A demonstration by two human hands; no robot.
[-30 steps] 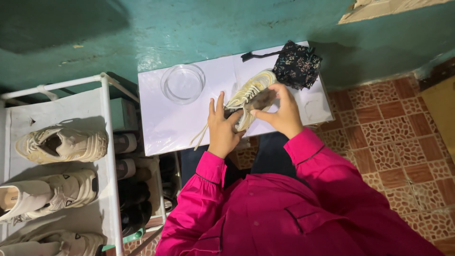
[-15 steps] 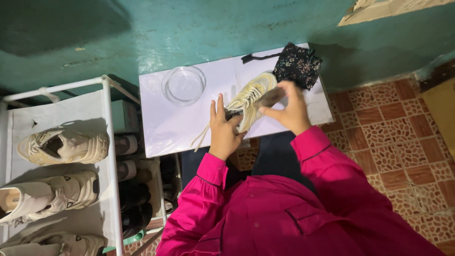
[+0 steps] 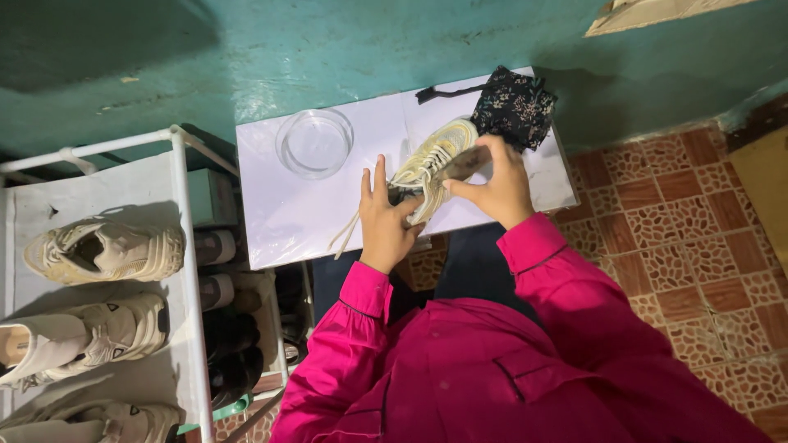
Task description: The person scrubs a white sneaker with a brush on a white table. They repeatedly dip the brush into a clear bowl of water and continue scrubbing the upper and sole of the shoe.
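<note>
Teal wall (image 3: 345, 49) rises behind a small white table (image 3: 287, 213), with patterned red floor tiles (image 3: 681, 213) to the right of the hands. Far to the left of the hands stands a white shoe rack (image 3: 185, 246) carrying pale sneakers (image 3: 107, 250) on its top shelf. Just beyond the left hand, toward the wall, a clear glass bowl (image 3: 314, 143) sits on the table. The left hand (image 3: 386, 221) presses against the near end of a cream sneaker (image 3: 431, 164), fingers spread and pointing up. The sneaker lies on the table between both hands, its laces (image 3: 349, 230) trailing left of the left hand. The right hand (image 3: 492, 184) grips the sneaker's side, thumb and fingers closed around it. Just beyond the right hand lies a dark floral cloth (image 3: 513, 107). Bright pink sleeves (image 3: 566, 287) cover both arms.
</note>
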